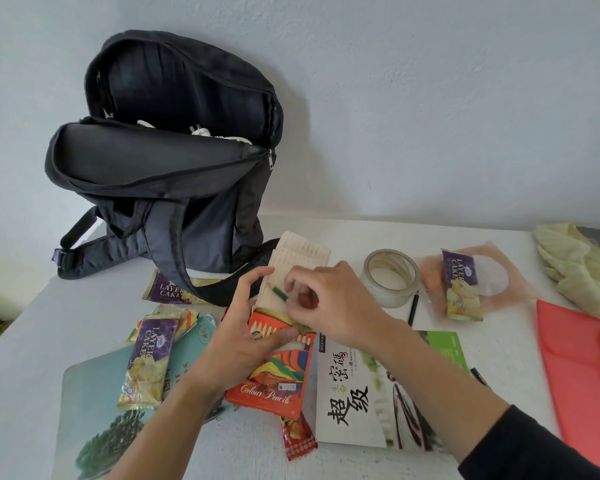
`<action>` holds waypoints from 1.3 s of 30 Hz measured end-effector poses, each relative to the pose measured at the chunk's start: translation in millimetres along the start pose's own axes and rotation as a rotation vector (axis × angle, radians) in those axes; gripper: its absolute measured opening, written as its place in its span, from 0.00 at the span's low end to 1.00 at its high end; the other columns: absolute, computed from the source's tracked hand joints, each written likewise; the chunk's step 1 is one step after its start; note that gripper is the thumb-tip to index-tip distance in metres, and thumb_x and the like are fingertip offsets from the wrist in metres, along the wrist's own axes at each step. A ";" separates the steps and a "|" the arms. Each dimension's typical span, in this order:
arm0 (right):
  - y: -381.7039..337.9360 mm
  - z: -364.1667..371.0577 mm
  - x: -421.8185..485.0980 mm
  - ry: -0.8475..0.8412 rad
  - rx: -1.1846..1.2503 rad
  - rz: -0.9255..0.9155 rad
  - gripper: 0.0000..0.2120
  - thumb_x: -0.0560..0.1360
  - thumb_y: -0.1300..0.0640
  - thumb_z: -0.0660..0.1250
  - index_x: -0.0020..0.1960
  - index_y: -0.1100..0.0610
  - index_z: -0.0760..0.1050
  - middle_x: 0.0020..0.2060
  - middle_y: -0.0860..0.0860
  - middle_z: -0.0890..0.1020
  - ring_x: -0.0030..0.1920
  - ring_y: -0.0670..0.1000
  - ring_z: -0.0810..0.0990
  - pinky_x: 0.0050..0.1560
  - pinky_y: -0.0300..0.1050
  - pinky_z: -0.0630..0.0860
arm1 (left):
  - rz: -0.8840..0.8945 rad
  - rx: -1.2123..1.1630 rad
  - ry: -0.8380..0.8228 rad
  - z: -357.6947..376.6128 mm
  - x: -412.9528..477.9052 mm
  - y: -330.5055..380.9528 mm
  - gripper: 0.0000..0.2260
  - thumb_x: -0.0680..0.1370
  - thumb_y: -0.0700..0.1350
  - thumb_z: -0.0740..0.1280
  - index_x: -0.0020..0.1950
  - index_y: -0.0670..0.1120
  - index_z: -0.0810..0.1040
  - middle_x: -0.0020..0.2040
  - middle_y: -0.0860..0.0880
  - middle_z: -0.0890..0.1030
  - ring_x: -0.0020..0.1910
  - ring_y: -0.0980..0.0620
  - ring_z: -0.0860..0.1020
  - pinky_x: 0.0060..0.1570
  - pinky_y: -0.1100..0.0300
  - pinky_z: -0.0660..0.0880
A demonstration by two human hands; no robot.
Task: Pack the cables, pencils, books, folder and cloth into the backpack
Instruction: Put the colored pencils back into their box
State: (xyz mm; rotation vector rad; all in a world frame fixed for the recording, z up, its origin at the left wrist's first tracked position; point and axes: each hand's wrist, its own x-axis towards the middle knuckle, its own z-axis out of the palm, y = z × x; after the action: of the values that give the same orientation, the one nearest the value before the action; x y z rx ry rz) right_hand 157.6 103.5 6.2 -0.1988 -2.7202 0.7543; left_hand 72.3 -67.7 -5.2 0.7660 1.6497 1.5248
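- I see the black backpack (174,161) standing open against the wall. White cables (201,132) show inside it, so I judge that part done.
- Just in front of the backpack, the left hand (243,341) grips the orange pencil box (274,368), whose tray (291,268) is slid out toward the backpack.
- The right hand (329,306) pinches a green pencil (279,294) against that tray.
- A black pencil (413,308) lies loose, in front and to the right of the backpack.
- Left to pack, all outside the backpack: a white book (361,393) and a teal book (97,410) well in front of it, and the red folder (582,368) and yellow cloth (575,268) far to its right.
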 end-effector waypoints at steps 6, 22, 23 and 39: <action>-0.7 3.3 1.9 0.113 0.236 0.125 0.12 0.75 0.62 0.68 0.55 0.49 0.75 0.31 0.47 0.75 0.35 0.47 0.73 0.40 0.46 0.74 | -0.009 -0.035 0.035 2.9 -0.6 5.7 0.34 0.76 0.36 0.74 0.71 0.63 0.63 0.51 0.41 0.85 0.44 0.38 0.87 0.39 0.52 0.83; -3.5 -6.9 7.8 0.448 0.765 0.265 0.20 0.65 0.75 0.66 0.47 0.53 0.77 0.36 0.49 0.72 0.41 0.54 0.74 0.38 0.48 0.70 | -0.007 -0.047 0.103 7.9 0.6 16.6 0.32 0.76 0.38 0.74 0.68 0.66 0.65 0.50 0.43 0.86 0.43 0.39 0.87 0.37 0.53 0.84; -3.9 -7.7 6.9 0.449 0.794 0.263 0.18 0.67 0.75 0.66 0.47 0.54 0.77 0.36 0.49 0.71 0.41 0.52 0.74 0.38 0.50 0.69 | -0.007 -0.045 0.103 8.3 0.5 17.0 0.31 0.76 0.38 0.74 0.68 0.66 0.65 0.50 0.43 0.86 0.43 0.39 0.87 0.37 0.53 0.84; 10.7 -5.6 5.5 0.248 0.861 0.697 0.25 0.70 0.52 0.81 0.60 0.50 0.70 0.42 0.50 0.79 0.36 0.48 0.77 0.36 0.43 0.73 | -0.018 -0.022 0.103 9.0 -0.8 20.0 0.32 0.76 0.38 0.74 0.69 0.66 0.65 0.52 0.46 0.85 0.44 0.39 0.87 0.37 0.54 0.84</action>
State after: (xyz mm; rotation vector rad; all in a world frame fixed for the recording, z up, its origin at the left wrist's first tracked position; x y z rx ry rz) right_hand 154.8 116.4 6.6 -0.9578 -1.8392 1.8391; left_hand 79.1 -61.3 14.6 0.6692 1.7074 1.5909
